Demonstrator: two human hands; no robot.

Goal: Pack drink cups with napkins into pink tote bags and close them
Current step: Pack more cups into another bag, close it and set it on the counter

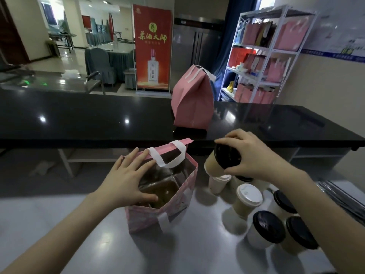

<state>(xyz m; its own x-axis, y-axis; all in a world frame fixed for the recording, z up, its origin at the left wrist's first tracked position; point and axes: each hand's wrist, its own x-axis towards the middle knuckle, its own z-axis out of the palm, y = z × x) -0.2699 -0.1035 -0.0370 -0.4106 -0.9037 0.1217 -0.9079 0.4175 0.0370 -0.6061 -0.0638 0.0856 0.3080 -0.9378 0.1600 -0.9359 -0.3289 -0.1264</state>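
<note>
**Hands: left on bag mouth, right holding cup**

Left hand [128,180] lies flat and spread across the mouth of the bag [158,218], fingers straight, thumb on the near rim, holding it wide. Right hand [250,153] grips a cup [212,163] by its black lid, fingers curled round the edge. The cup is tilted, in the air, just right of the bag and above the spare cups [247,198] on the table [98,244].

Step, by my read: loading a cup into the open bag. A closed bag [192,101] already stands on the counter [79,115] behind.

Bag interior is dark and shiny; can't tell what's in it. No napkin visible anywhere.

The next move calls for:
- bringing the cup upright before it goes in
- clearing the white handle that droops across the mouth
- keeping the left hand off the drop path while it holds the rim open
- setting the cup flat on the bag floor so it doesn't tip
</note>
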